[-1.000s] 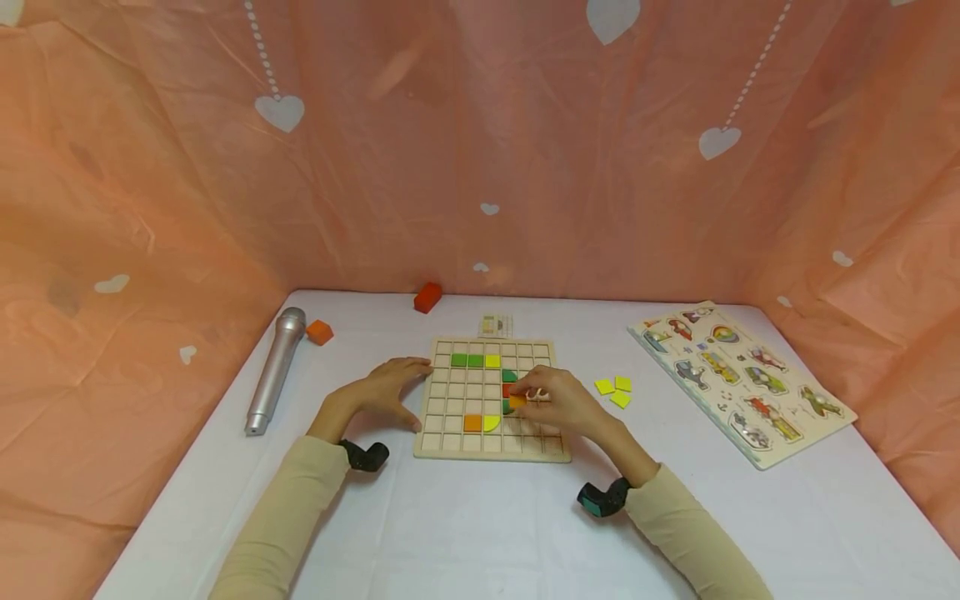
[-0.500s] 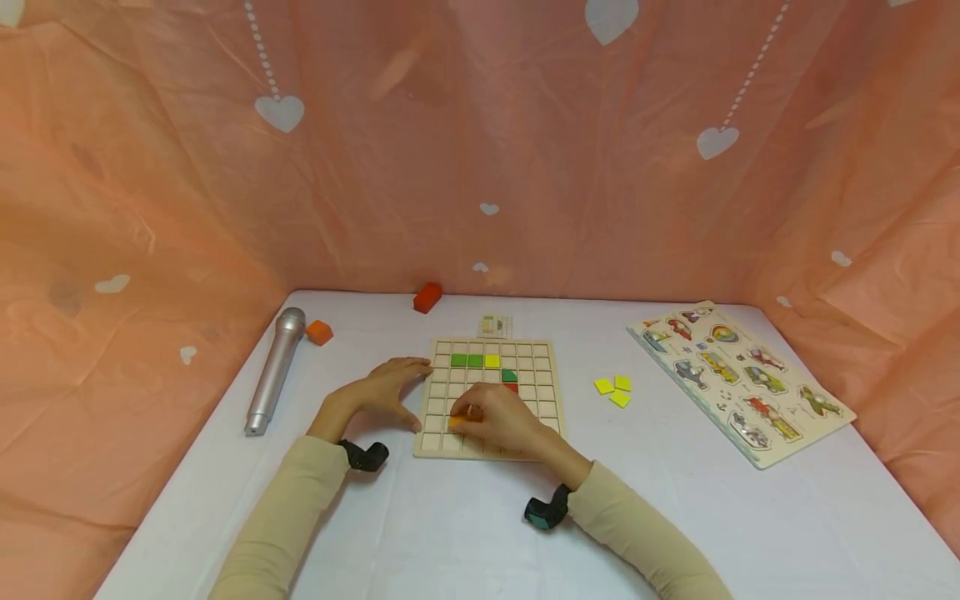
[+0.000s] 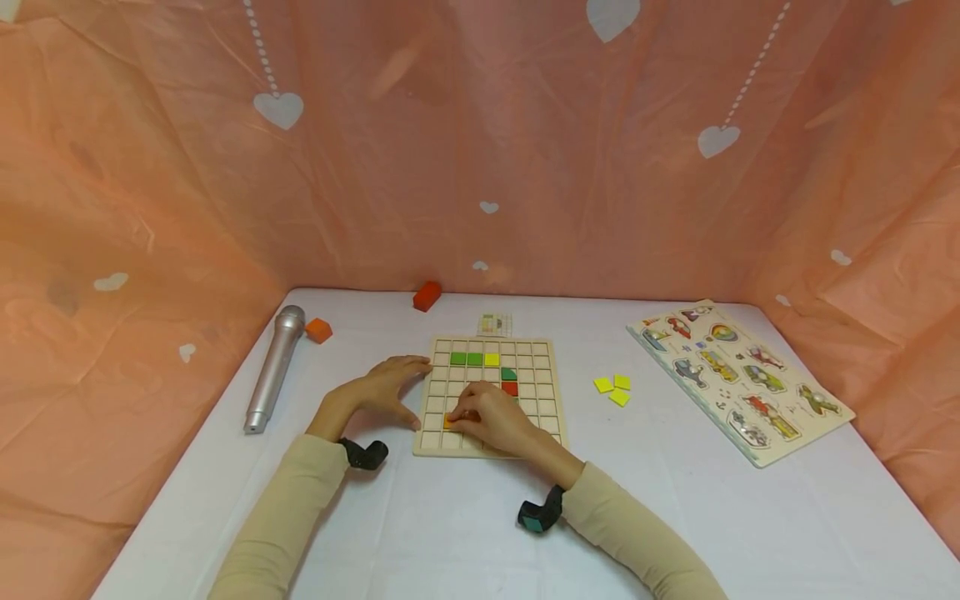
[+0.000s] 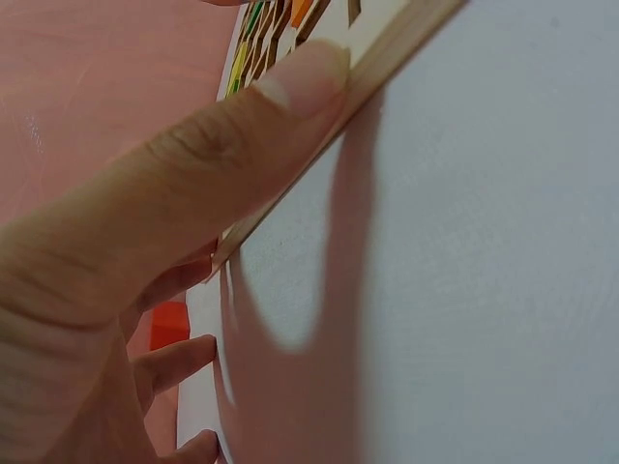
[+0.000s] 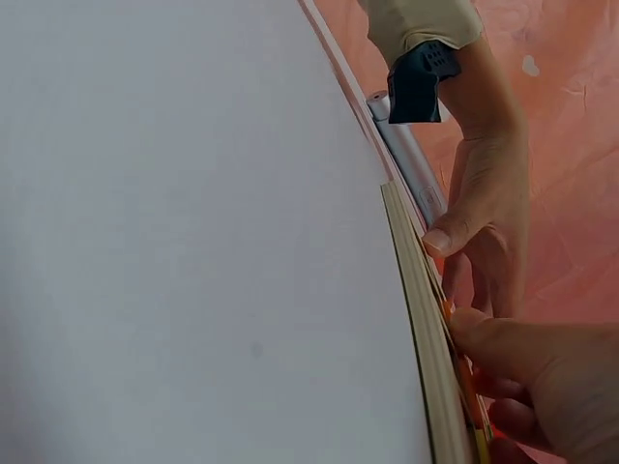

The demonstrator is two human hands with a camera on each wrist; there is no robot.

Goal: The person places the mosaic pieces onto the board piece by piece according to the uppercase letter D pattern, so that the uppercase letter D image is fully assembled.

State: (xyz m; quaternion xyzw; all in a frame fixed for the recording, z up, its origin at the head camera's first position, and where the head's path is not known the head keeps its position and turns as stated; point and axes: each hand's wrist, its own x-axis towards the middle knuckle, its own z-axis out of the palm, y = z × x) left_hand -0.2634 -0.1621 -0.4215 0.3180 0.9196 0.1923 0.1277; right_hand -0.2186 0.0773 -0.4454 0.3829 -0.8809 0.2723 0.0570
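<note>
A wooden grid board [image 3: 543, 407] lies at the middle of the table. My right hand [image 3: 495, 419] pinches an orange square tile [image 3: 447, 421] low over the board's left part, fingertips right at a cell. The hand hides several cells behind it. My left hand [image 3: 381, 392] rests spread at the board's left edge, and its thumb [image 4: 300, 82] touches the rim in the left wrist view. Set in the grid are two green tiles [image 3: 467, 359], a yellow tile [image 3: 491, 360], a dark green rounded tile [image 3: 509, 375] and a red tile [image 3: 509, 389].
Three loose yellow tiles [image 3: 619, 398] lie right of the board. A small printed card [image 3: 495, 324] sits behind it. Farther out are a silver microphone [image 3: 275, 367], an orange block [image 3: 318, 331], a red block [image 3: 427, 297] and a picture puzzle board [image 3: 738, 379].
My right hand has carried the orange tile from the board's right-centre leftward and down to its left part, uncovering the red tile. My left hand has stayed at the edge.
</note>
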